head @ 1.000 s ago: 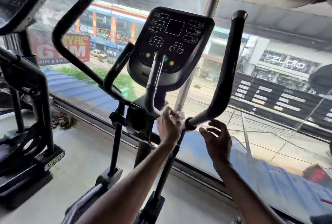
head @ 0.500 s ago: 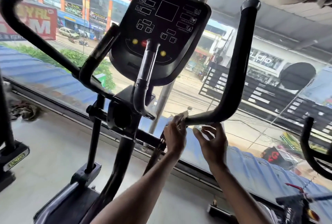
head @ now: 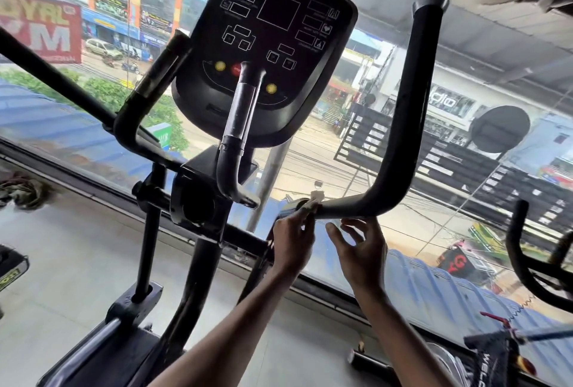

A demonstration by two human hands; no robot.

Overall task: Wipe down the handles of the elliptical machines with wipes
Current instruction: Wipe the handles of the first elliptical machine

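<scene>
left hand [head: 293,242] pinches wipe [head: 317,195]; right hand [head: 362,250] cupped under handle [head: 400,126]

Grey floor [head: 77,247], street-facing window [head: 325,151].

Two bare forearms are seen rising from the lower edge. The left forearm is angled toward 1 o'clock and is ended by the left hand [head: 293,241], whose back is turned to the camera. Its fingers are bunched upward toward 12 o'clock, and a small pale wipe [head: 316,197] is pinched at their tips. The right forearm is angled toward 11 o'clock, with the wrist nearly straight. The right hand [head: 362,251] is held just at 3 o'clock of the left, apart from it. Its fingers are loosely curled and spread, the thumb is pointed toward 10 o'clock, and the palm is turned partly toward the left hand.
</scene>
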